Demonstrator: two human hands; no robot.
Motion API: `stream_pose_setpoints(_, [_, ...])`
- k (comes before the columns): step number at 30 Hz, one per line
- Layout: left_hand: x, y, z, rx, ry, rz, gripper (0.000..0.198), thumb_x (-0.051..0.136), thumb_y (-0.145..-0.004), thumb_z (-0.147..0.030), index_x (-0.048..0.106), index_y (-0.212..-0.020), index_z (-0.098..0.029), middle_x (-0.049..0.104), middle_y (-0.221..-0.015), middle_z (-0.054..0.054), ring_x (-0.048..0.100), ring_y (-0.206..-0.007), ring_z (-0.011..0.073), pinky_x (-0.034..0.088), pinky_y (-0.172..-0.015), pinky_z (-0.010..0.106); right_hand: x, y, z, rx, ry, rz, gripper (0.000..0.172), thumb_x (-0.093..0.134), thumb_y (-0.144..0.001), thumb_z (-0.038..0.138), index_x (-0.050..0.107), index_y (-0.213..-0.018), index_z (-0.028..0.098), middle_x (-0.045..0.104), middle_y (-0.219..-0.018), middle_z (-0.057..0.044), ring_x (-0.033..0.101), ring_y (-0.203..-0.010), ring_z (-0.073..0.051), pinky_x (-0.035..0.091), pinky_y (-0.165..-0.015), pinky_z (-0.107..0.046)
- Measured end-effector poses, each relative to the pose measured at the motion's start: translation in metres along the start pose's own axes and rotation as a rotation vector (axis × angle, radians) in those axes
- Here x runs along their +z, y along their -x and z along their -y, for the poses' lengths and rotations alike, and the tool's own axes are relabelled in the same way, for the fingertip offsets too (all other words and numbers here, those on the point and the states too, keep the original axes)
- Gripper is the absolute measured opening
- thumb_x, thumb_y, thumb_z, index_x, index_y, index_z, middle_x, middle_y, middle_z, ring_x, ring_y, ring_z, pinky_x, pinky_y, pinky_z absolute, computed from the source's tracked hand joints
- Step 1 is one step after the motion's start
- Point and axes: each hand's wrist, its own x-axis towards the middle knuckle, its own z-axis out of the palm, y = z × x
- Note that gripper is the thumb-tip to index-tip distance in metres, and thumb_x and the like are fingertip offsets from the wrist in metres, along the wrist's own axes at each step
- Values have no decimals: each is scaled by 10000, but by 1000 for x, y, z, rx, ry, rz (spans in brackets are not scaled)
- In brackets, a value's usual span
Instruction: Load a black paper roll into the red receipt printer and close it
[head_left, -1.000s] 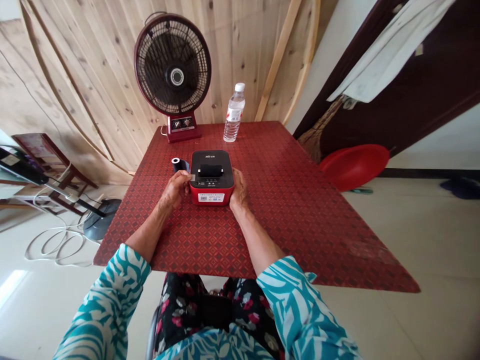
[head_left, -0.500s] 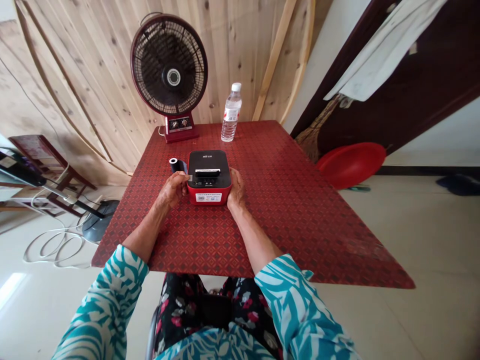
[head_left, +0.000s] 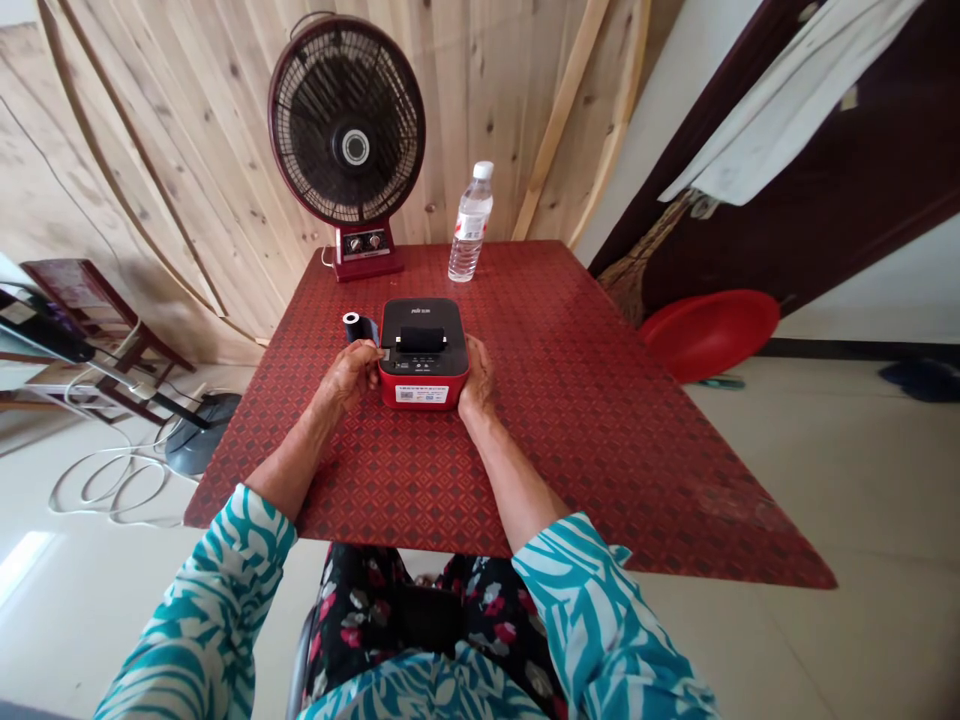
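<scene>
A red and black label printer (head_left: 424,350) sits near the middle of the red patterned table (head_left: 585,430). A small black roll (head_left: 358,327) lies against its left side, with its lower end hidden behind my left hand (head_left: 349,378). The fingers of that hand reach the printer's left edge beside a small pale tab (head_left: 384,354). My right hand (head_left: 477,380) presses against the printer's right side. I cannot tell whether my left hand grips the roll.
A dark red desk fan (head_left: 347,122) and a plastic water bottle (head_left: 471,225) stand at the table's far edge. A red plastic basin (head_left: 709,335) and a broom (head_left: 630,280) are on the right. A cable and a fan base (head_left: 199,435) lie on the floor at left.
The whole view sways slightly as my head moves. Both hands stay at the printer, and the roll stays beside it.
</scene>
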Motion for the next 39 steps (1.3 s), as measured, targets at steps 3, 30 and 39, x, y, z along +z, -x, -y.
stream_pose_setpoints(3, [1, 0, 1, 19, -7, -30, 217, 680, -580, -198, 466, -612, -198, 485, -426, -74, 421, -323, 67, 305, -340, 195, 0, 1, 1, -16, 0, 13, 412, 504, -820, 537, 694, -993, 214, 733, -978, -12, 637, -933, -178, 479, -879, -337])
stream_pose_setpoints(30, [-20, -4, -5, 500, -166, -237, 308, 709, -741, -480, 658, -850, -197, 682, -776, 2, 596, -631, 93, 449, -596, 211, 3, -1, -1, -27, -44, 44, 388, 529, -818, 534, 700, -988, 230, 747, -966, -17, 635, -977, -190, 485, -877, -327])
stream_pose_setpoints(39, [3, 6, -19, 607, -629, 126, 552, 394, -945, -609, 761, -985, -199, 613, -1372, 86, 541, -1283, 275, 384, -1110, 418, 4, 1, 7, -54, 29, 32, 319, 504, -825, 434, 714, -969, 242, 746, -1044, -27, 639, -1040, -214, 460, -967, -375])
